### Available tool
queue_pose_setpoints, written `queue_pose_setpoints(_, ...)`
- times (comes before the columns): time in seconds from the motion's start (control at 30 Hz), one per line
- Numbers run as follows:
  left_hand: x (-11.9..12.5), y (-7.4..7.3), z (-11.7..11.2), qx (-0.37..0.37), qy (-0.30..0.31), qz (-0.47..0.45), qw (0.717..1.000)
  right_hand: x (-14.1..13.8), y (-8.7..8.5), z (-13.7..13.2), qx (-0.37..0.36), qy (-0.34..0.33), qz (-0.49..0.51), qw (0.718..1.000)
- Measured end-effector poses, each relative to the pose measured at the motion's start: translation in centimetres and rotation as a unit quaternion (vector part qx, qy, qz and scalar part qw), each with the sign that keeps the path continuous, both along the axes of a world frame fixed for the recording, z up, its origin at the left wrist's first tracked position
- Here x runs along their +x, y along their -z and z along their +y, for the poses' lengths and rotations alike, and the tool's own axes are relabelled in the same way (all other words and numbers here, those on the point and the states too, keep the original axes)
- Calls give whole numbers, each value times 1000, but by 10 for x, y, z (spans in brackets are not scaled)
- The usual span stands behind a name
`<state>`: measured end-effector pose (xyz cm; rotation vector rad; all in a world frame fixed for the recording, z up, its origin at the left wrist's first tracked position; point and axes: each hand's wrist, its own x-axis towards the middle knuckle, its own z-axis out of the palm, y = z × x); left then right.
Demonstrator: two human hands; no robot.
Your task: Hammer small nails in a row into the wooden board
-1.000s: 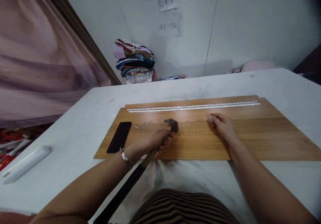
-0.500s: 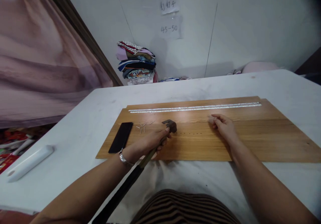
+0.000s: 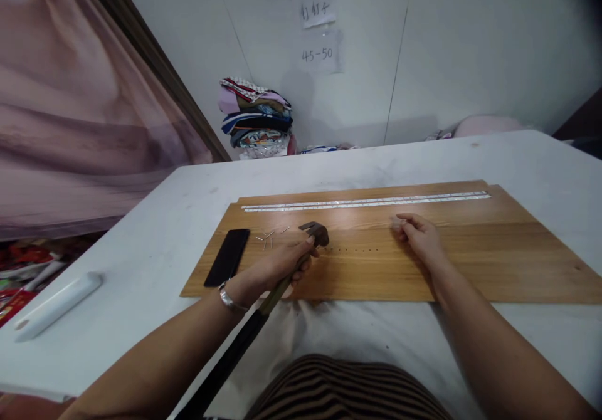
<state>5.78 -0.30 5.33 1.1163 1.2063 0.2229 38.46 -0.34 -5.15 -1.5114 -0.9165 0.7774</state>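
My left hand (image 3: 281, 262) is closed round the upper handle of a hammer (image 3: 316, 234), whose dark head sits just above a wooden board (image 3: 493, 254). A row of small nail heads (image 3: 350, 249) runs across the board right of the hammer head. Several loose nails (image 3: 269, 237) lie just left of my left hand. My right hand (image 3: 418, 235) rests on the board with its fingertips pinched together on something small that I cannot make out.
A black phone (image 3: 227, 257) lies on the board's left end. Two thin silver strips (image 3: 367, 201) run along its far edge. A white oblong object (image 3: 56, 304) lies on the white table (image 3: 141, 232) at left. Folded clothes (image 3: 256, 119) are stacked by the wall.
The hammer head has shifted slightly left and up along the board. My right hand has stayed where it was.
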Motion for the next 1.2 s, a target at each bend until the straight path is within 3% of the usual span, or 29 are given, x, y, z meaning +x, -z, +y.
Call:
queue_pose_setpoints(0.27,3,6,-2,-18,-9,34,999,1,1,0,-1,0,-2,1000)
queue_pose_setpoints(0.43,4,2,0,-32,-11,10,999,1,2,0,2,-2,0,1000)
queue_pose_setpoints(0.6,10,-3,-2,0,16,18,1000,1,3,1,3,-1,-2,1000)
queue_pose_setpoints(0.93,12,2,0,-14,23,14,1000,-1,-1,0,0,-3,-5,1000)
queue_pose_setpoints(1.2,17,-6,-3,-17,13,17,1000,-2,-4,-1,-2,-2,3,1000)
